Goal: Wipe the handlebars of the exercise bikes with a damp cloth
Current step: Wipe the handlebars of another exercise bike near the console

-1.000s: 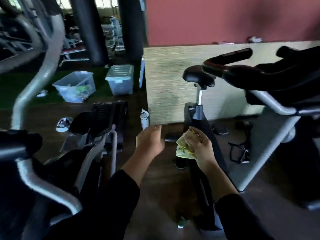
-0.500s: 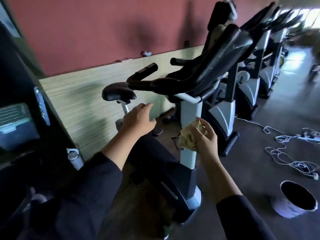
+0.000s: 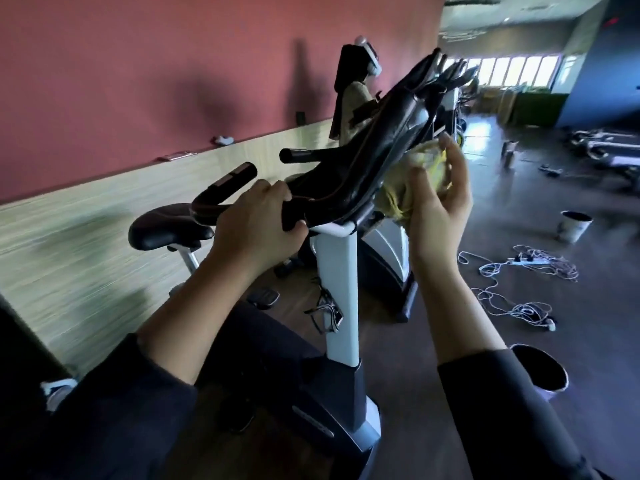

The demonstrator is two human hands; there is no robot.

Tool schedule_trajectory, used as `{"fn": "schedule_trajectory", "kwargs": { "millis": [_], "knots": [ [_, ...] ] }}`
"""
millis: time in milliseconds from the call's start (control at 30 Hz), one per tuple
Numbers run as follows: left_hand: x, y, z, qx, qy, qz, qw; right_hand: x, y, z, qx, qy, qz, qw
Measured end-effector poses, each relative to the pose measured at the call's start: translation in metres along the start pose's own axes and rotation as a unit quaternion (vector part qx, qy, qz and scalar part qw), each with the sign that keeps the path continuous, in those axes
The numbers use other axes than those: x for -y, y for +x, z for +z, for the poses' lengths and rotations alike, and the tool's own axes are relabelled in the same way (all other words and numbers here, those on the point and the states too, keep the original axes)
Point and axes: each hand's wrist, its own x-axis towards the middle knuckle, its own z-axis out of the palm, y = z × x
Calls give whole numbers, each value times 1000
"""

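- Now the left hand (image 3: 256, 221) curls round the near handlebar (image 3: 221, 188) of the exercise bike (image 3: 341, 299).
- Right hand (image 3: 438, 206) pinches the yellow cloth (image 3: 412, 183) against the bike's console.

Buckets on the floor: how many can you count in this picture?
2. One bucket stands near the right sleeve; another bucket stands farther back, beyond the tangled cords. Others may be hidden.

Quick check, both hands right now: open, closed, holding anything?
Left hand: grips the bike handlebar.
Right hand: holds the yellow cloth.
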Motion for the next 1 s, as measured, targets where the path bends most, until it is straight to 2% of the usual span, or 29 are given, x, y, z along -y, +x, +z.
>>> {"fn": "schedule_trajectory", "kwargs": {
  "millis": [233,567,800,1000],
  "knots": [
    [32,20,5,-16,-36,130,991,-5,30,59,-39,-151,-108,982],
    [49,46,21,8,-125,253,959,-20,24,77,-46,-302,-151,940],
    [42,57,35,13,-186,287,940,-9,58,80,-75,-297,-174,936],
    [45,69,39,39,-250,304,918,-11,62,76,-54,-287,-164,942]
  ]
}}
